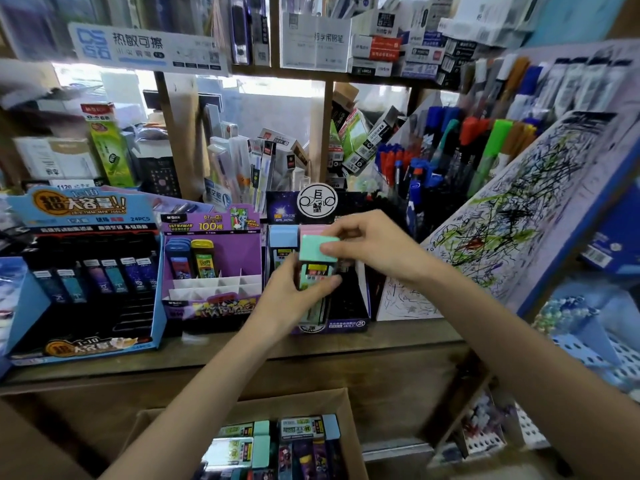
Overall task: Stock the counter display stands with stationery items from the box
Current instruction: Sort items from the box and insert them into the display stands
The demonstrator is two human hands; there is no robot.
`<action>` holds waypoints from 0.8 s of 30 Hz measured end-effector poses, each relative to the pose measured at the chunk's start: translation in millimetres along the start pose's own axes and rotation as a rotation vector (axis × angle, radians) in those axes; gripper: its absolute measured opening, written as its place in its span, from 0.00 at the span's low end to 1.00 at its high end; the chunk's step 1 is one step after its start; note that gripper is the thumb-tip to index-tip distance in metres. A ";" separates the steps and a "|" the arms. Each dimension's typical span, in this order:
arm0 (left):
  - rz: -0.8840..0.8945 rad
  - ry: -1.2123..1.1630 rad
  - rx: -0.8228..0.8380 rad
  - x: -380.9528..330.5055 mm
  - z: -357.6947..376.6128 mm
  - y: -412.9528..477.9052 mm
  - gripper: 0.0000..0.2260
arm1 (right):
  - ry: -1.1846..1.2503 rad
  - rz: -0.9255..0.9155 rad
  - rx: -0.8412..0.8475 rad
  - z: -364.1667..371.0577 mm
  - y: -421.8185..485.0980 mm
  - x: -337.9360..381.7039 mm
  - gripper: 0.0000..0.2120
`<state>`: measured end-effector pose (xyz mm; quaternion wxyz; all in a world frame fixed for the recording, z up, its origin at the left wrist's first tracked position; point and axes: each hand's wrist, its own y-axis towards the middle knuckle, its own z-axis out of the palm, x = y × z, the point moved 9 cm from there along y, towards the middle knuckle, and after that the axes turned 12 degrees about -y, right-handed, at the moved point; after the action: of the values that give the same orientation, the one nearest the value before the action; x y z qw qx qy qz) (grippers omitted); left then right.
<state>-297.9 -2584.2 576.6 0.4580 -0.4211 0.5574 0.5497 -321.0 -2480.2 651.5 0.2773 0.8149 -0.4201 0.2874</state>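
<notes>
Left hand (289, 294), right hand (375, 245) gripping boxy mint case (313, 250)

Three display stands were set side by side on the counter (398, 341): the left stand (86, 344), the middle stand (214, 306) and the right stand (349, 313). Two refill cases (192, 258) were stood at the left of the middle stand's back row. A lead case (317, 254) was held over the right stand by the left hand (294, 296) and the right hand (374, 244). A pen-test board (502, 230) was leaned just right of that stand, with marker pens (450, 140) behind it. A cardboard box (346, 403) was placed below and in front of the counter.

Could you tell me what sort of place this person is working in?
Most likely a stationery shop: cardboard display stands of pencil-lead cases on the counter, racks of pens and markers, and a scribbled pen-test board.
</notes>
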 end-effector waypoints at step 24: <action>0.143 1.131 -0.288 48.9 -85.3 -19.8 0.24 | -0.559 0.071 -0.109 -29.5 50.1 -65.8 0.09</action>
<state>-293.8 -2668.5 522.4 -0.0105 -0.6684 0.6617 0.3395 -401.9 -2449.9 635.9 0.1839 0.8311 -0.5235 0.0378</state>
